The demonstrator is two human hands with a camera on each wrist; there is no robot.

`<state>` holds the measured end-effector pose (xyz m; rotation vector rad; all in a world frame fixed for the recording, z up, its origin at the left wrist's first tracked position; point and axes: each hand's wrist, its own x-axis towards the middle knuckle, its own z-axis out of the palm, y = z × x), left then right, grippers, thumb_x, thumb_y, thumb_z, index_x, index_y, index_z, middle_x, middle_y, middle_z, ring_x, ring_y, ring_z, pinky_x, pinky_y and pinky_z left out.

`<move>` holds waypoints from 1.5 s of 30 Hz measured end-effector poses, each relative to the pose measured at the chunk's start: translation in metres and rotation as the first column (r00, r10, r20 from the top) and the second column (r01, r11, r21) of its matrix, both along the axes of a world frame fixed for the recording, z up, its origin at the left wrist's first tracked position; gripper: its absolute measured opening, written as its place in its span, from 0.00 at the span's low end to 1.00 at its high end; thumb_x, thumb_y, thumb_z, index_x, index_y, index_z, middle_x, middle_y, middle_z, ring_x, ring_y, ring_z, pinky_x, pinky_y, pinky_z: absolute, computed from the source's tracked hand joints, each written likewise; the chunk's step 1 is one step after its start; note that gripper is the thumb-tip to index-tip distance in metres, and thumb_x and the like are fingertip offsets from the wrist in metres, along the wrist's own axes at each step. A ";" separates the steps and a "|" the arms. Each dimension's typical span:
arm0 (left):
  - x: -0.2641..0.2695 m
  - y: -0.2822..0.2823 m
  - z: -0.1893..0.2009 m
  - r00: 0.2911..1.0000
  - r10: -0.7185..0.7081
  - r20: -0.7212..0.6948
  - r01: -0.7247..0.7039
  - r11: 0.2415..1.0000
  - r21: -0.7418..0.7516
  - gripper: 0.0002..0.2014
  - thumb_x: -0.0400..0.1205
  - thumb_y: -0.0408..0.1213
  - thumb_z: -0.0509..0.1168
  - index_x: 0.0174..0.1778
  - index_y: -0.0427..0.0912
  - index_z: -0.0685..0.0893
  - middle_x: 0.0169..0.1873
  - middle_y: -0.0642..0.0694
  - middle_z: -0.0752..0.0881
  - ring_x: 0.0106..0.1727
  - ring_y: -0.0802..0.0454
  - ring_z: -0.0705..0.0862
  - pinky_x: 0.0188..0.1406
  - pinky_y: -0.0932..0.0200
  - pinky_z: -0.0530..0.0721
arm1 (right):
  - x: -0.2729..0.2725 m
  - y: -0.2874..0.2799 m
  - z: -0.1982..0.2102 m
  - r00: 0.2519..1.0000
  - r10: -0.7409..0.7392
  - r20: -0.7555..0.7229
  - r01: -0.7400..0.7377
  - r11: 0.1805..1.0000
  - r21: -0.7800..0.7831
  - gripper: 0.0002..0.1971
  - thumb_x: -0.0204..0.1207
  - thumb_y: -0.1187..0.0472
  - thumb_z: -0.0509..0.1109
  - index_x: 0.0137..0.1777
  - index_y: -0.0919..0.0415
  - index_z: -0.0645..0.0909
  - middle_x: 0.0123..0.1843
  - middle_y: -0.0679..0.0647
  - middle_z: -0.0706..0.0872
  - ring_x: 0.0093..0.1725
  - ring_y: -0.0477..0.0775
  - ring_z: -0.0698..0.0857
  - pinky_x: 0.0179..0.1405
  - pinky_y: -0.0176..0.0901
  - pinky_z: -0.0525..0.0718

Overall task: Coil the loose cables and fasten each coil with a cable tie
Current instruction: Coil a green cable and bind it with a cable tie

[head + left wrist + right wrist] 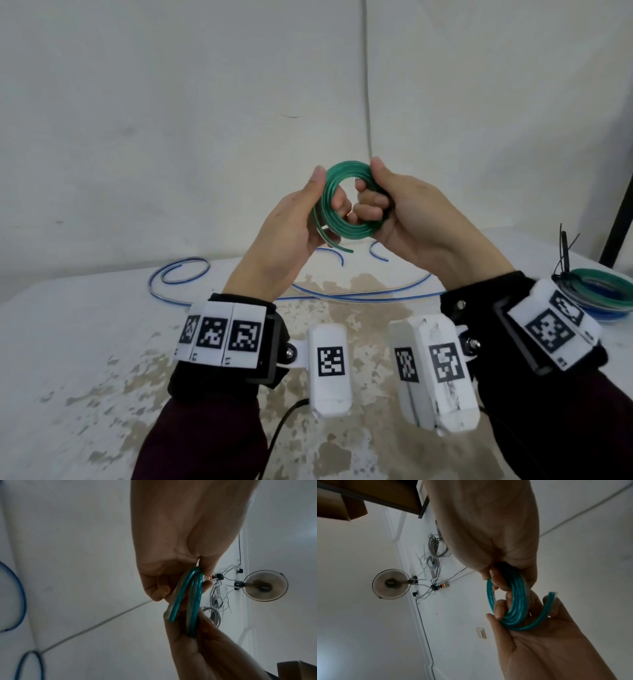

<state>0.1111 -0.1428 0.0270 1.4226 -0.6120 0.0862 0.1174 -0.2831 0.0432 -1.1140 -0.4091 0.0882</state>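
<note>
A green cable coil (pixel 346 226) is held up in front of the wall, above the table. My left hand (pixel 327 192) grips its left side, thumb on the outside and fingers through the ring. My right hand (pixel 373 186) pinches the right side, thumb on top and curled fingers inside the ring. The coil's free end (pixel 342 247) sticks out below the left palm. In the right wrist view the coil (pixel 518 615) shows several turns, with its end lying on the left hand's palm (pixel 553 642). In the left wrist view the coil (pixel 193 601) appears edge-on between both hands.
A long loose blue cable (pixel 185 274) snakes over the worn white table (pixel 102 342) behind my wrists. At the right edge lies a stack of coiled green and blue cables (pixel 613 294) with black cable ties (pixel 565 253) sticking up. A dark pole (pixel 620 212) stands beyond.
</note>
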 end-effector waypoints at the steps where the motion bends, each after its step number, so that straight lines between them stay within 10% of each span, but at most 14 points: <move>1: 0.001 0.002 0.000 1.000 0.000 0.002 0.000 1.000 -0.004 0.23 0.88 0.49 0.46 0.29 0.45 0.70 0.28 0.51 0.75 0.35 0.51 0.77 0.40 0.58 0.72 | 0.001 -0.001 0.000 1.000 0.005 -0.017 -0.005 1.000 -0.002 0.18 0.87 0.54 0.54 0.41 0.65 0.74 0.22 0.49 0.67 0.23 0.48 0.71 0.32 0.38 0.82; 9: 0.000 0.013 0.003 0.997 0.047 0.065 -0.059 0.975 0.214 0.22 0.88 0.49 0.50 0.30 0.44 0.71 0.27 0.51 0.71 0.34 0.52 0.70 0.43 0.56 0.70 | -0.002 -0.011 0.001 0.996 0.054 0.072 -0.028 0.945 -0.325 0.19 0.86 0.52 0.55 0.42 0.64 0.79 0.27 0.52 0.73 0.29 0.50 0.76 0.37 0.39 0.83; 15: 0.001 -0.002 0.002 0.999 0.037 -0.038 -0.038 0.999 -0.028 0.28 0.87 0.51 0.49 0.25 0.45 0.79 0.34 0.38 0.77 0.39 0.44 0.77 0.44 0.57 0.77 | -0.004 0.003 -0.002 0.994 0.006 0.106 0.007 0.993 -0.121 0.24 0.87 0.58 0.53 0.32 0.64 0.80 0.24 0.50 0.65 0.24 0.46 0.70 0.31 0.35 0.81; 19: 0.006 -0.004 -0.001 0.998 0.054 -0.020 -0.056 0.994 -0.094 0.27 0.89 0.51 0.45 0.25 0.45 0.70 0.25 0.49 0.73 0.37 0.47 0.75 0.43 0.54 0.70 | -0.001 0.003 -0.001 0.999 -0.027 0.021 0.027 1.000 0.016 0.18 0.88 0.57 0.53 0.38 0.64 0.74 0.24 0.49 0.68 0.25 0.47 0.72 0.34 0.37 0.80; 29: 0.002 0.010 -0.002 0.994 0.068 0.089 -0.092 0.950 0.297 0.23 0.83 0.56 0.51 0.23 0.50 0.69 0.25 0.52 0.71 0.33 0.50 0.67 0.46 0.49 0.63 | -0.001 -0.007 -0.003 0.979 0.027 0.204 0.064 0.903 -0.424 0.14 0.85 0.54 0.58 0.43 0.64 0.74 0.25 0.48 0.69 0.23 0.47 0.70 0.36 0.40 0.82; 38: 0.001 0.002 0.001 0.996 0.081 -0.023 -0.079 0.995 0.053 0.25 0.89 0.49 0.46 0.26 0.43 0.67 0.25 0.49 0.72 0.37 0.47 0.70 0.44 0.56 0.71 | 0.001 0.003 -0.006 0.983 -0.089 0.161 0.112 0.984 -0.141 0.13 0.86 0.57 0.57 0.39 0.59 0.69 0.24 0.47 0.65 0.22 0.44 0.64 0.33 0.38 0.79; 45: 0.004 0.011 -0.003 0.992 0.087 0.095 -0.113 0.943 0.314 0.25 0.88 0.50 0.49 0.24 0.46 0.68 0.27 0.49 0.75 0.34 0.51 0.73 0.46 0.55 0.70 | -0.002 -0.011 -0.002 0.983 -0.024 0.184 0.098 0.909 -0.406 0.10 0.85 0.60 0.58 0.43 0.62 0.75 0.25 0.53 0.73 0.22 0.49 0.69 0.37 0.49 0.86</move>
